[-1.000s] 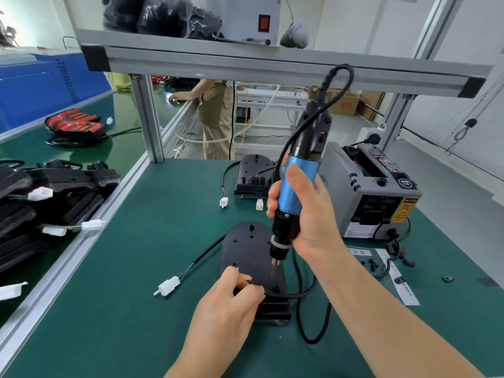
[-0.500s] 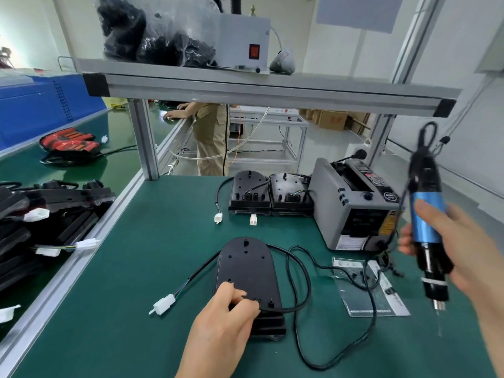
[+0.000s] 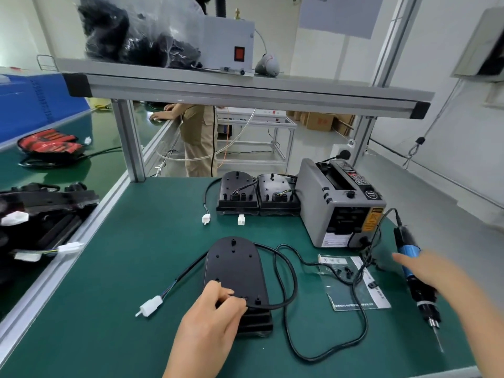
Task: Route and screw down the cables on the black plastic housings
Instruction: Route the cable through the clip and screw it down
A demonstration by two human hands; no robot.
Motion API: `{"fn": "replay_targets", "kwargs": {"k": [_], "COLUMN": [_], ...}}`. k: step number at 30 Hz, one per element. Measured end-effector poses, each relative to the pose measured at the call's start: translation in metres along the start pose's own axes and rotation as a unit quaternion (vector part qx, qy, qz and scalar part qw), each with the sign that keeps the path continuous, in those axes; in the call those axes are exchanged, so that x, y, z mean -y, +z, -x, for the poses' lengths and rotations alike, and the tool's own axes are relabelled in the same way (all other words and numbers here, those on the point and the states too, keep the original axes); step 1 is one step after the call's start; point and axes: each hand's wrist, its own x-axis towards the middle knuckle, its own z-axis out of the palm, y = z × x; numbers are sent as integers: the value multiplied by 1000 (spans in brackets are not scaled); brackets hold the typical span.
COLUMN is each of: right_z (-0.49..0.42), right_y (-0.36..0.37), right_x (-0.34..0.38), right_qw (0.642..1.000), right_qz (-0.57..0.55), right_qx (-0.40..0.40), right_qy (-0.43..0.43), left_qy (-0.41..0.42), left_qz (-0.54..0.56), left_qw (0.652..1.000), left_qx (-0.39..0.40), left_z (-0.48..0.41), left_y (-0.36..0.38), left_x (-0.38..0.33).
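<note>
My left hand (image 3: 215, 312) pinches the cable (image 3: 275, 305) on the housing (image 3: 234, 263); my blurred right hand (image 3: 441, 279) meets the screwdriver (image 3: 409, 253), grip unclear.

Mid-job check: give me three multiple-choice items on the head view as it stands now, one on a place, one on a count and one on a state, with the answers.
1. Where is the blue screwdriver?
A. on the top shelf
B. at the right of the bench, by the right hand
C. on top of the near housing

2. How many far housings stand beside the tape dispenser?
A. four
B. one
C. two

3. How does the near housing sit?
A. flat on the green mat, with the left hand on its near end
B. upright on its edge
C. hanging from the shelf

Answers:
1. B: its blue grip shows beside the blurred right hand.
2. C: two stand side by side.
3. A: it lies flat under the left hand's curled fingers.
</note>
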Motion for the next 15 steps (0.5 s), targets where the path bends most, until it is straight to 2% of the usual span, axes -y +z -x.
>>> {"fn": "replay_targets", "kwargs": {"k": [15], "right_z": [-2], "right_y": [14], "right_x": [11], "right_qw": [986], "right_qz": [167], "right_qx": [13], "right_qy": [5], "left_qy": [-5], "left_qz": [4], "left_qw": [1000], "left_qx": [9], "left_z": [0], "left_y": [0], "left_x": [0]}}
